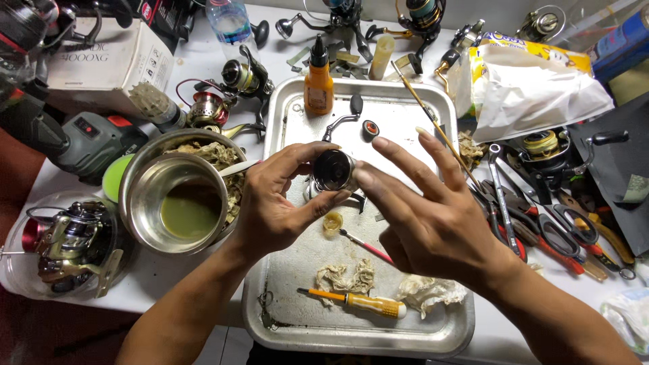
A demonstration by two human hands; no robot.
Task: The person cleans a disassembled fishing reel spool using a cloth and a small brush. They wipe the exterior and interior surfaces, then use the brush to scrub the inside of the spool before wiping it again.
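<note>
A screwdriver (358, 304) lies at the tray's (446, 324) six o'clock. Above centre, the left hand (270, 203) pinches a round reel part (333, 169); right hand (433, 216), fingers spread, touches its three-o'clock side. Seemingly mid-fitting; seating it needs a steady hold.

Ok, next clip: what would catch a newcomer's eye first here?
Two bare hands meet over a metal tray at centre: the left hand grips a round dark reel part, the right hand touching it with spread fingers. Left of them sits a steel bowl of greenish liquid; an orange bottle stands at the tray's far edge.
</note>
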